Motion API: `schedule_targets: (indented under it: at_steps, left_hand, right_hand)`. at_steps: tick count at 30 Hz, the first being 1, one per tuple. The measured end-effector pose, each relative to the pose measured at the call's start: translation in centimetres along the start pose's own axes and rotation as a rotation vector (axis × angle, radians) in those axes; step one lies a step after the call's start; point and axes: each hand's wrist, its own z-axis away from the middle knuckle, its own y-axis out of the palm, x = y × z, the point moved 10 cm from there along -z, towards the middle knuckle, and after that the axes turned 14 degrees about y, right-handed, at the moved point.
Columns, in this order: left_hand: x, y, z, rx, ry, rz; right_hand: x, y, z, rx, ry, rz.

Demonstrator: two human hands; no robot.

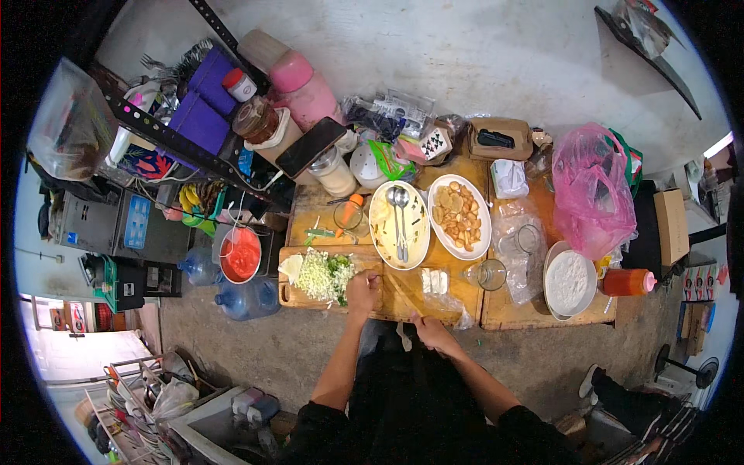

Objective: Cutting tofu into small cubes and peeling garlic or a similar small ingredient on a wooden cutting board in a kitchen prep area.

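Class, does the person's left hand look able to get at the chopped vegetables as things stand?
Probably yes: the left hand is right beside the chopped vegetables, and nothing visible stands between them.

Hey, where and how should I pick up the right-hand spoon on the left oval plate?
Probably pinch the right-hand spoon by its handle, coming from your side of the table: the handle points toward you, its bowl at the far end. Pinch narrowly; the other spoon lies close alongside on the oval plate.

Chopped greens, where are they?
In the head view, the chopped greens lie on the left part of the wooden board, just left of the person's left hand.
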Motion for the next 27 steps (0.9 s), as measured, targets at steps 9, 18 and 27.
schedule_targets:
  at_steps: [9, 18, 27]
  left_hand:
    - [-7.8, -2.5, -7.0, 0.024, -0.031, 0.463]
    - [1.6, 2.9, -3.9, -0.008, -0.454, 0.862]
    - [4.8, 2.7, 0.4, -0.002, -0.288, 0.808]
  right_hand:
    - [-0.6, -0.6, -0.5, -0.071, -0.114, 0.0]
    - [-3.0, 0.1, -1.9, -0.059, -0.038, -0.017]
    - [-0.7, 0.5, -0.1, 0.11, 0.08, 0.029]
